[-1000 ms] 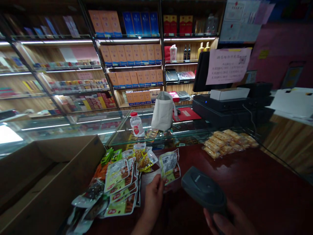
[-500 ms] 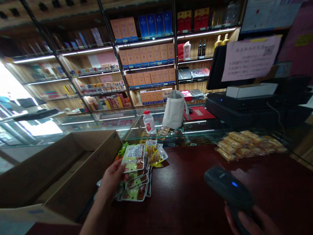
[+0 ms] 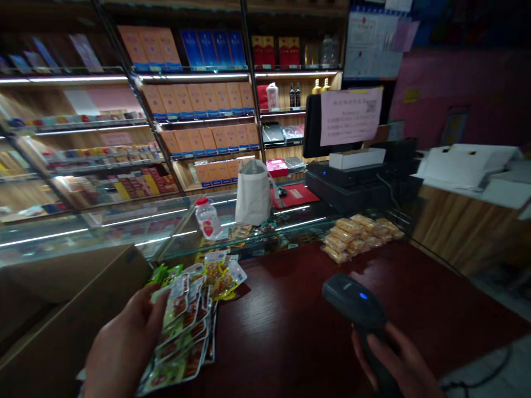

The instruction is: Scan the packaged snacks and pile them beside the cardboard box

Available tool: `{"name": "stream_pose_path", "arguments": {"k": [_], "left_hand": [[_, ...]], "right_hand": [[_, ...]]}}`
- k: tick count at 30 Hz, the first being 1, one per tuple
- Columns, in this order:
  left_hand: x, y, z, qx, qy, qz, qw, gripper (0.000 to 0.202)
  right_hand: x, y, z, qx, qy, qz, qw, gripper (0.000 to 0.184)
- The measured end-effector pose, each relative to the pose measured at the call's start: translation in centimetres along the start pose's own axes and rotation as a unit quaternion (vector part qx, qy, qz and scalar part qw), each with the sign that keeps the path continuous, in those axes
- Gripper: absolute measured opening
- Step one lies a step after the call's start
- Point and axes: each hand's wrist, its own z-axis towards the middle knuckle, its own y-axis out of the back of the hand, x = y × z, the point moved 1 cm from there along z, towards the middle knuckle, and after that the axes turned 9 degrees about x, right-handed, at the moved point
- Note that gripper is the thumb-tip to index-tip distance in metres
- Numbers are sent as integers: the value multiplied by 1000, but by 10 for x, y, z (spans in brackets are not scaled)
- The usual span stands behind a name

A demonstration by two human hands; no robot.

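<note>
A barcode scanner (image 3: pixel 354 301) in the right hand (image 3: pixel 400 354), the left hand (image 3: pixel 124 342) at a stack of snack packets (image 3: pixel 180 345).
Nearest, the right hand's fingers are wrapped around the scanner's handle, a blue light glowing on its top, above the bare dark-red countertop (image 3: pixel 265 337); the left hand is half-curled, thumb and fingers at the stack's upper left edge, though whether it pinches a packet I cannot tell. The stack lies fanned between an open cardboard box (image 3: pixel 95 304) and the bare wood, with yellow-edged pouches (image 3: pixel 222 276) just behind it. Farther right sits a pile of clear-wrapped pastries (image 3: pixel 357 237). Beyond, on glass, stand a red-capped bottle (image 3: pixel 208 221) and a white bag (image 3: pixel 252 196); a monitor (image 3: pixel 312 127) stands right of them, before lit shelves of orange boxes (image 3: pixel 199 99).
</note>
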Motion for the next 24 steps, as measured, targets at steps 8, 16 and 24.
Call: {"name": "stream_pose_path", "arguments": {"k": [8, 16, 24], "left_hand": [[-155, -89, -19, 176, -322, -249, 896, 33], [-307, -171, -6, 221, -459, -284, 812, 25], [-429, -195, -1, 167, -441, -247, 847, 107]], "right_hand": [[11, 28, 6, -22, 64, -3, 998, 46], [8, 55, 3, -68, 90, -15, 994, 45], [19, 70, -3, -102, 97, -20, 990, 42]]}}
